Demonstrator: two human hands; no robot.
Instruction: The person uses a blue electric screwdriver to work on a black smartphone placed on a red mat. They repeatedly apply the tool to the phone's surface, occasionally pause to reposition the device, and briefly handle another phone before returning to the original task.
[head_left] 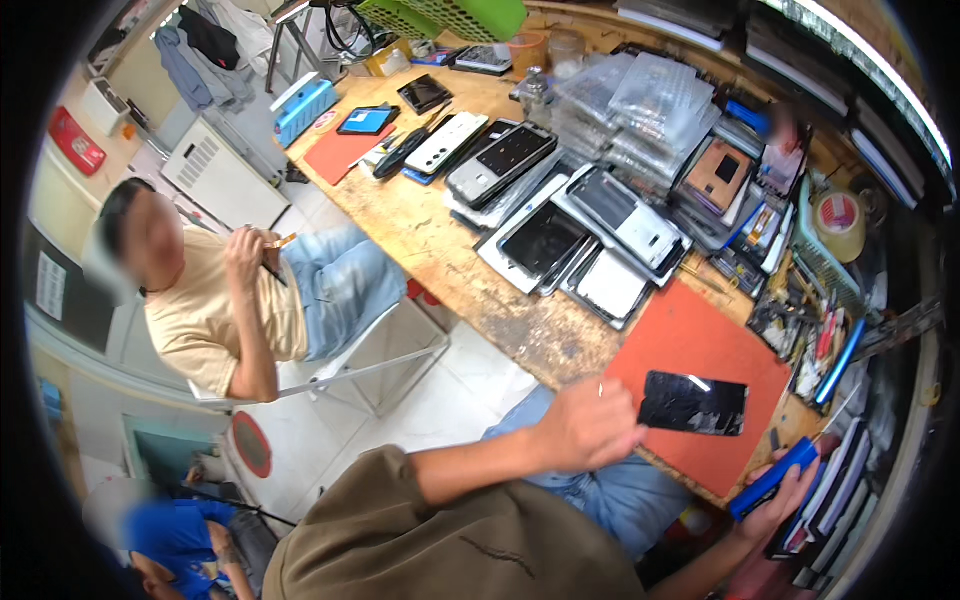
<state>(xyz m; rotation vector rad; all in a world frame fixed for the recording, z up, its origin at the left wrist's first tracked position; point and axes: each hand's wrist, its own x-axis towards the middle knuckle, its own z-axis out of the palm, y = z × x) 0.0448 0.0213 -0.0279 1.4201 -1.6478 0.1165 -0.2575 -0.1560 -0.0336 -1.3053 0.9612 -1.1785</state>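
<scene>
A black phone (694,404) with a cracked, glossy screen lies on an orange-red mat (690,330) at the front of the workbench. My left hand (592,428) is closed, fingers curled, beside the phone's left edge. Whether it pinches anything small is hidden. At the mat's right corner, my right hand (778,508) wraps round a blue handheld tool (775,480). A thin metal tip seems to stick out of its upper end, pointing up and right.
Beyond the mat, phones and phone frames (620,215) are piled on the wooden bench (440,240). Clear plastic trays (640,95) stand behind them. Small tools (825,335) crowd the right side. A seated person (245,300) is at the left, another person (185,540) lower left.
</scene>
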